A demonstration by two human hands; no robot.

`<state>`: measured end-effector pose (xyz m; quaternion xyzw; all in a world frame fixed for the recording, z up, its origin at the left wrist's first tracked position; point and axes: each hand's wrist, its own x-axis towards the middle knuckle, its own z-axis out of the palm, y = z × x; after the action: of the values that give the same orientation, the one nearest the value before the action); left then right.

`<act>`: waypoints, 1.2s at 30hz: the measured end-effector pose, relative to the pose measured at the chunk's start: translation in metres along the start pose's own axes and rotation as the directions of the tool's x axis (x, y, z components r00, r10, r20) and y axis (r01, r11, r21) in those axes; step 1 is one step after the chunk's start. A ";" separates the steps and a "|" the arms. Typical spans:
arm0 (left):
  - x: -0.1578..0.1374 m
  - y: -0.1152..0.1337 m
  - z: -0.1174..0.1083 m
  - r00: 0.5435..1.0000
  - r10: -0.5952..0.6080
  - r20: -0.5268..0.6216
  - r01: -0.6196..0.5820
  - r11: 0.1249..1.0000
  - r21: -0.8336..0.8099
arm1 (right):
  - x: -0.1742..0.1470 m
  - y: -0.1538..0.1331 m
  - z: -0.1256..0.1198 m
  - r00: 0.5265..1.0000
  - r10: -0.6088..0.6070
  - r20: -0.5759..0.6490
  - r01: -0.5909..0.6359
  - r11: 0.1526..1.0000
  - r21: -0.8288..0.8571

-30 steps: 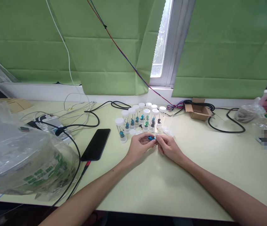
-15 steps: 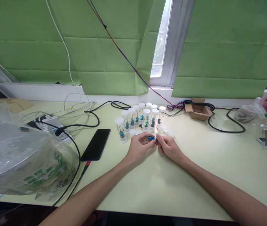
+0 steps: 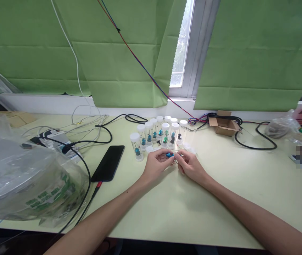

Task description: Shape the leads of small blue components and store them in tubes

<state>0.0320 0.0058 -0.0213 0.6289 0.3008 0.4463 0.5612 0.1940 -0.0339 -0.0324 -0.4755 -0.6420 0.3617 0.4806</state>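
Between the fingertips of my left hand (image 3: 156,163) is a small shiny blue part (image 3: 169,155), partly covered by the fingers; its kind is not clear. My right hand (image 3: 190,165) meets it from the right, thumb and fingers pinched at the part's end. Whatever the right fingers grip is too small to name. Just beyond my hands stand several clear tubes with white caps (image 3: 135,137), each holding a small teal, green or dark piece. Loose clear-white caps (image 3: 190,148) lie behind my right fingers.
A black phone (image 3: 108,163) lies left of my hands, with a cable (image 3: 95,191) below it. A large plastic bag (image 3: 34,177) fills the left side. At the back right are a small cardboard box (image 3: 224,126) and coiled black cables (image 3: 257,147).
My right fingers have shifted slightly and now cover more of the blue part's right end. The left hand stays almost in place, and the tubes have not moved.
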 end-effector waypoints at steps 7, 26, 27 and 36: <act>-0.001 -0.002 0.000 1.000 -0.005 0.022 0.004 1.000 0.021 | 0.003 0.004 0.000 0.999 -0.027 -0.023 0.026 1.000 -0.018; -0.004 0.003 0.003 0.999 0.012 0.048 -0.013 1.000 0.016 | 0.004 0.004 0.003 0.998 0.011 -0.060 -0.014 0.999 -0.048; -0.004 0.003 0.003 0.999 0.011 0.045 -0.011 1.000 0.014 | 0.004 0.005 0.003 0.998 0.010 -0.058 -0.013 0.999 -0.049; -0.001 0.000 0.000 1.000 0.001 -0.010 -0.001 1.000 0.025 | 0.002 0.003 0.002 1.000 0.001 -0.022 -0.001 1.000 -0.011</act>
<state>0.0313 0.0048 -0.0218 0.6338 0.3088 0.4458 0.5516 0.1926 -0.0315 -0.0353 -0.4824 -0.6383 0.3533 0.4847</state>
